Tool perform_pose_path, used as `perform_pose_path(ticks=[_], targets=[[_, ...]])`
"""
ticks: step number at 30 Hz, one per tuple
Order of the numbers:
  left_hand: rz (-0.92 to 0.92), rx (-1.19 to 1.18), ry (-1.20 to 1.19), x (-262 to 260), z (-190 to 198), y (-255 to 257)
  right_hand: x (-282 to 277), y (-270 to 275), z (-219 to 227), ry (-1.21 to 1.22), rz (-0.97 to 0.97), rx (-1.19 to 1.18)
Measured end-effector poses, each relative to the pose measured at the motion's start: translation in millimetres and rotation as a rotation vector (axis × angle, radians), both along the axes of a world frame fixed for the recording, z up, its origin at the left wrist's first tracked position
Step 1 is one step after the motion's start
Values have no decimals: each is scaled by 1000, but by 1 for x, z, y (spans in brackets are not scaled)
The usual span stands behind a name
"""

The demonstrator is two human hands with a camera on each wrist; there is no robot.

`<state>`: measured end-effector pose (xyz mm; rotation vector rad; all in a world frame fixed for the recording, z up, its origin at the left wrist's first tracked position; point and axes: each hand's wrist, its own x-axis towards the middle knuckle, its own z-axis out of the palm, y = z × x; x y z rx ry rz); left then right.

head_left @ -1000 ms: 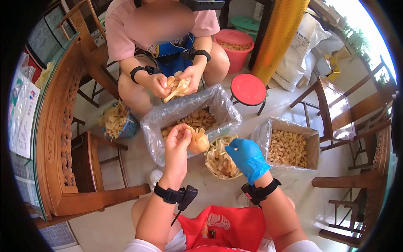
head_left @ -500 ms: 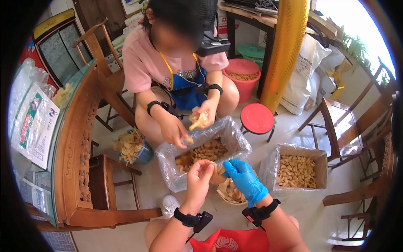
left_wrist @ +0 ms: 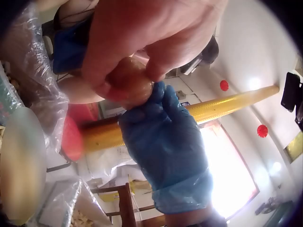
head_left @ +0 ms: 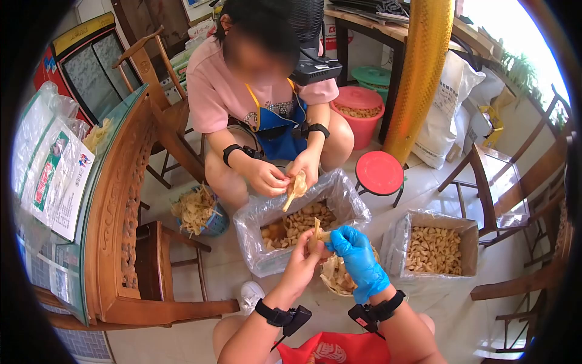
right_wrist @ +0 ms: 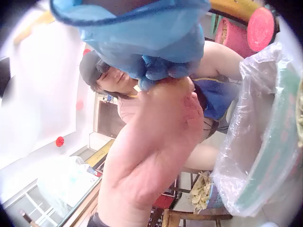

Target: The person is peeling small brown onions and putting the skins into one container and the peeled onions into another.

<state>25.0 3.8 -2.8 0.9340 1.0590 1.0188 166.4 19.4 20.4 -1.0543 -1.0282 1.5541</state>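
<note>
A garlic bulb (left_wrist: 130,82) with brownish skin is gripped between the thumb and fingers of my bare left hand (head_left: 299,267). My right hand (head_left: 359,261), in a blue glove, pinches the bulb's side, its fingertips touching the bulb in the left wrist view. Part of the skin (head_left: 317,229) stands up above my left fingers. Below the hands is a round basket of peelings (head_left: 337,276), partly covered by them. Just beyond lies a plastic-lined box (head_left: 257,259) with cloves (head_left: 306,219) in it. The right wrist view shows the bulb mostly hidden behind both hands.
Across the box a person in a pink shirt holds another bulb (head_left: 297,187). To the right stand a lined box of cloves (head_left: 433,250) and a red stool (head_left: 379,172). At left are a bucket of peelings (head_left: 195,212) and a carved wooden table (head_left: 109,242).
My hands have come together on the bulb, which my left hand held alone a second ago. The view has tilted up, and the other person's hands have met again around their bulb.
</note>
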Motion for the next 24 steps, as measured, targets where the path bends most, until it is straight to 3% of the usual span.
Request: perform_pose_path(ticks=[7,11,13,16,18,24], targets=[[-31,-197,-347,-6,12,-3,4,-1,-1,82,18,14],[-70,-261,-348,-6,21,-6,3,-3,2,38,59,-42],[47,-230,-294,-6,14,-5,1,-5,-2,25,57,-61],[85,-170,-413,-8,8,-2,-6,-7,-12,-84,15,134],[104,-169,-441,-10,15,-2,-11,-12,1,-551,-129,593],[162,-106,-440,-15,15,3,-16,-15,7,-572,-132,630]])
